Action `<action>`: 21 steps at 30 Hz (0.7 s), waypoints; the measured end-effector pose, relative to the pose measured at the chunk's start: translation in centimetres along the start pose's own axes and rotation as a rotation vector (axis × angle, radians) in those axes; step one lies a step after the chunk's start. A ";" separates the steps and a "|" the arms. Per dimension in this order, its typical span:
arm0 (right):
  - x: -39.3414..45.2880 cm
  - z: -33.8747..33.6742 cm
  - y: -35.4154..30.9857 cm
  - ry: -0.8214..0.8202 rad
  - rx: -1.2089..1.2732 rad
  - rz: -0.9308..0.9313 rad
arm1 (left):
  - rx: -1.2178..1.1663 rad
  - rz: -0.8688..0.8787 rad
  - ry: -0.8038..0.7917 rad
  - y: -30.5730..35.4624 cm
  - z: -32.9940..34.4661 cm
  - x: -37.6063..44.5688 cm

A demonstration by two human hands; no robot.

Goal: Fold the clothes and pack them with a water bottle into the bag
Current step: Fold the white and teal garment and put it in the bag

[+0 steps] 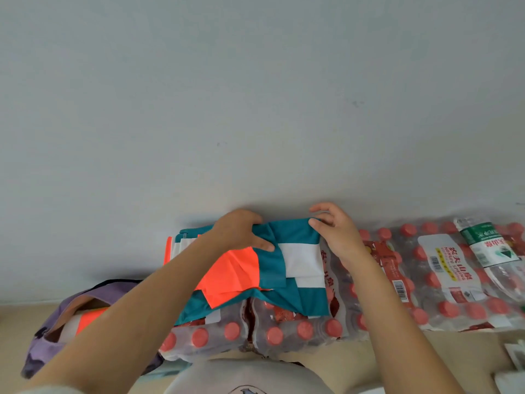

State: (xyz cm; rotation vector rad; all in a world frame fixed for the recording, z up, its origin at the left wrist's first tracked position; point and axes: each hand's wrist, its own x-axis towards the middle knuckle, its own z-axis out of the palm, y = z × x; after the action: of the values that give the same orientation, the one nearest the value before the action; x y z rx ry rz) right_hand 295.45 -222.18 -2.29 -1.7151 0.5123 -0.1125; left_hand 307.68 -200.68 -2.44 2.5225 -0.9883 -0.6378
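A teal, white and orange garment [272,268] lies spread on top of shrink-wrapped packs of red-capped water bottles [284,331], and both hands are on its far edge, close to the pale wall [255,95]. The left hand [241,231] lies palm down over the far left part of the cloth, fingers curled around a teal fold and thumb pressed flat onto the fabric beside the orange panel. The right hand [338,231] sits at the far right corner of the garment, thumb and forefinger pinched on the teal edge, the other fingers loosely curled above it.

Left of the bottle packs, lower down on the floor, a purple bag [54,336] stands open; inside it shows a folded piece with orange and white cloth [85,319], partly hidden by the left forearm. Further right along the same packs, a single green-labelled water bottle [488,245] lies on its side on top of the wrapped bottles, well apart from the right hand.
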 end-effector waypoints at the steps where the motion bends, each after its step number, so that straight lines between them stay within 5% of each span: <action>1: 0.1 0.1 0.2 0.014 0.004 0.004 | 0.007 -0.029 -0.005 -0.8 -0.3 -0.3; 12: 0.8 0.7 0.4 0.111 -0.032 0.040 | 0.075 -0.107 0.013 -4.8 -1.4 -3.1; 16: -0.3 0.1 -1.5 0.164 0.043 -0.024 | 0.119 -0.035 0.304 -3.3 -3.3 -5.5; 19: -2.6 -0.7 -2.7 0.172 0.108 -0.099 | 0.218 0.255 0.649 -2.0 -3.5 -8.4; 21: -4.7 -1.2 -2.6 0.165 0.115 -0.120 | 0.281 0.381 0.712 -1.4 -2.5 -10.5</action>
State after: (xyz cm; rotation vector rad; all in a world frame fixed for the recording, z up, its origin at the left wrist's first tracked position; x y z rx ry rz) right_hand 291.56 -221.08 1.35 -1.6313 0.5134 -0.3654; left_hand 302.92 -191.95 1.87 2.3698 -1.2612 0.5110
